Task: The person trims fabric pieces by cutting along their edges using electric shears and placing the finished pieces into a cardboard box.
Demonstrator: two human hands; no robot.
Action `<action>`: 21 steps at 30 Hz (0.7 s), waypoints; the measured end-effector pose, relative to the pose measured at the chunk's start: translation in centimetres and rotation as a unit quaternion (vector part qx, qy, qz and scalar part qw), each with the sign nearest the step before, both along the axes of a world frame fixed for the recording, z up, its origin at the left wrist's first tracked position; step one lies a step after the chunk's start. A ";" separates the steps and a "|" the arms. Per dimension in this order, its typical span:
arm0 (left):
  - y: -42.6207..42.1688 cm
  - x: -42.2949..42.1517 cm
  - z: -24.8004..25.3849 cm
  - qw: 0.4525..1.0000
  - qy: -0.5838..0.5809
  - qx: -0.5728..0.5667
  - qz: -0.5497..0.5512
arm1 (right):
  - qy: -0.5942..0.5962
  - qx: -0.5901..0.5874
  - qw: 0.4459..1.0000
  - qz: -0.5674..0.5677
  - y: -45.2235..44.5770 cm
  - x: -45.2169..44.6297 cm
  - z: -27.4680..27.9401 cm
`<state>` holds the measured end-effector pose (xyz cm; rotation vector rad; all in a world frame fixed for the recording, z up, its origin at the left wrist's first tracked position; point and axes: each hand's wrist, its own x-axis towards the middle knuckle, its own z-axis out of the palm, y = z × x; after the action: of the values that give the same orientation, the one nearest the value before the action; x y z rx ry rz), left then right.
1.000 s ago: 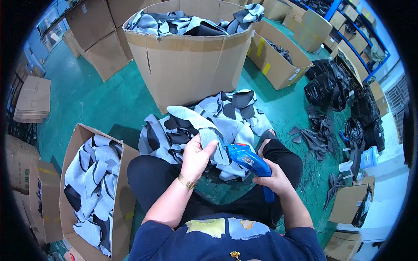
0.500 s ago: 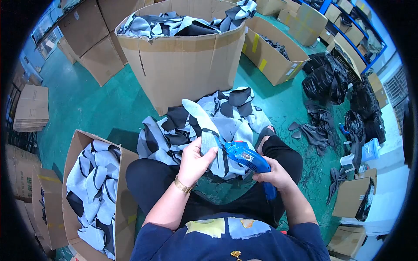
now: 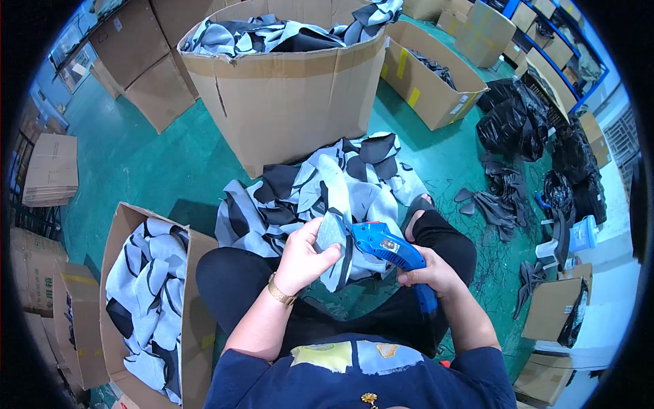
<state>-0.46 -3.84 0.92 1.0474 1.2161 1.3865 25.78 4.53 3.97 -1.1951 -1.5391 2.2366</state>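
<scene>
My left hand (image 3: pixel 306 255) pinches a light grey fabric piece (image 3: pixel 331 235) with a dark edge, held over my lap. Closed round the handle of a blue handheld cutter (image 3: pixel 390 244) is my right hand (image 3: pixel 429 269). The cutter's head touches the dark edge of the fabric, just right of my left fingers; its blade is too small to make out. Behind my hands, a pile of grey and black fabric pieces (image 3: pixel 266 211) lies on the floor.
A tall cardboard box (image 3: pixel 293 102) full of fabric stands beyond the pile. Another filled box (image 3: pixel 194 307) is at my left. Further right are a long box (image 3: pixel 426 102), black plastic bags (image 3: pixel 511 123), dark scraps (image 3: pixel 497 208) and a blue-white container (image 3: pixel 583 234).
The fabric piece has turned between my left fingers, its long end now hanging more upright. The cutter has shifted slightly along its edge. Both hands keep their hold.
</scene>
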 end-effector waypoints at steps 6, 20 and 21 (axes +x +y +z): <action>0.0 -0.1 0.7 0.999 0.025 -0.021 -0.021 | 0.006 0.006 1.000 0.015 0.5 0.1 0.3; 0.6 -1.4 -0.6 0.996 -0.079 -0.025 -0.018 | 0.187 -0.017 0.977 -0.105 4.1 -1.7 -0.6; 0.8 -1.5 -1.5 0.993 -0.114 0.018 0.006 | 0.174 0.011 0.977 -0.122 4.4 -1.7 -0.6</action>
<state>-1.93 -3.04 -0.60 0.8794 1.0339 1.4976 24.13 8.90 3.36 -0.8725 -1.2096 2.1195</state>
